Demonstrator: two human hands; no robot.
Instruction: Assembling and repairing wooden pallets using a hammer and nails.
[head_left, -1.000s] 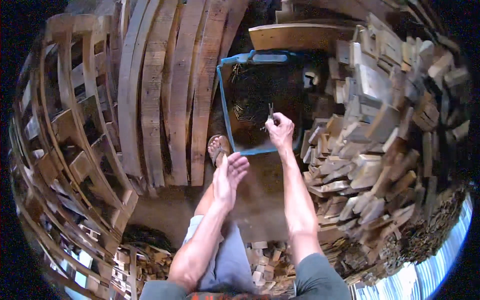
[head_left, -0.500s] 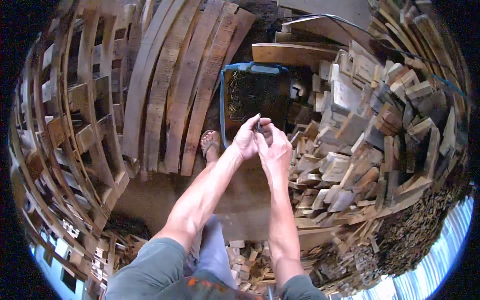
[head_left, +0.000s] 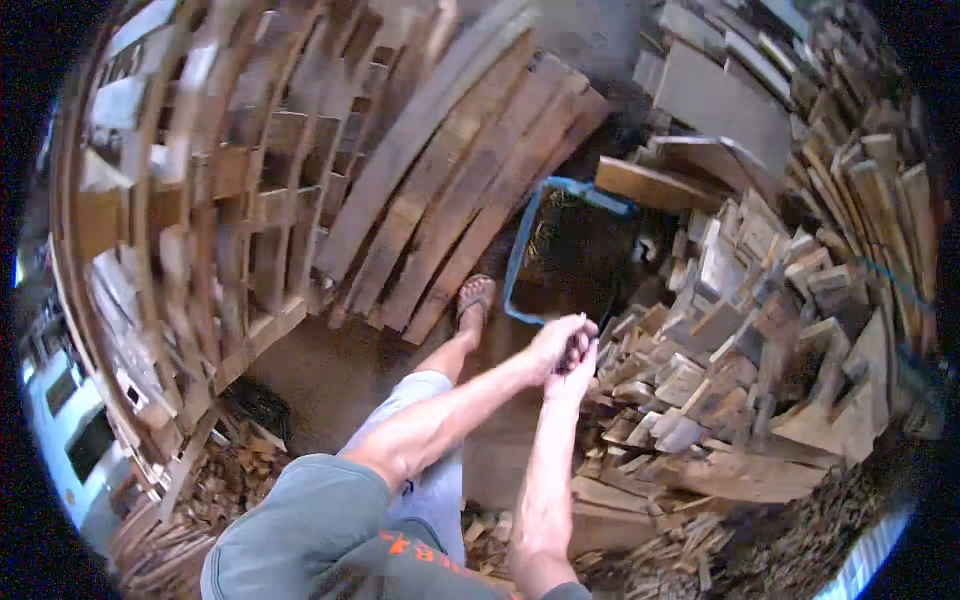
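Note:
My left hand (head_left: 556, 346) and my right hand (head_left: 572, 378) meet just below the near edge of a blue-rimmed bin (head_left: 516, 262). The fingers of both are curled in, closed around something small and dark (head_left: 573, 352). Motion blur and the fingers hide what it is. The bin has a dark inside with some straw-like bits at its far left.
Long wooden planks (head_left: 440, 190) lie left of the bin, beside my sandalled foot (head_left: 476, 294). Slatted wooden pallets (head_left: 240, 200) stand at the left. A heap of short wood offcuts (head_left: 710, 370) rises close on the right. A board (head_left: 655, 186) lies behind the bin.
The view has swung, so planks, bin and wood heap sit tilted and farther right. My hands, still together, have come nearer the bin's near edge, and the left now curls over the right.

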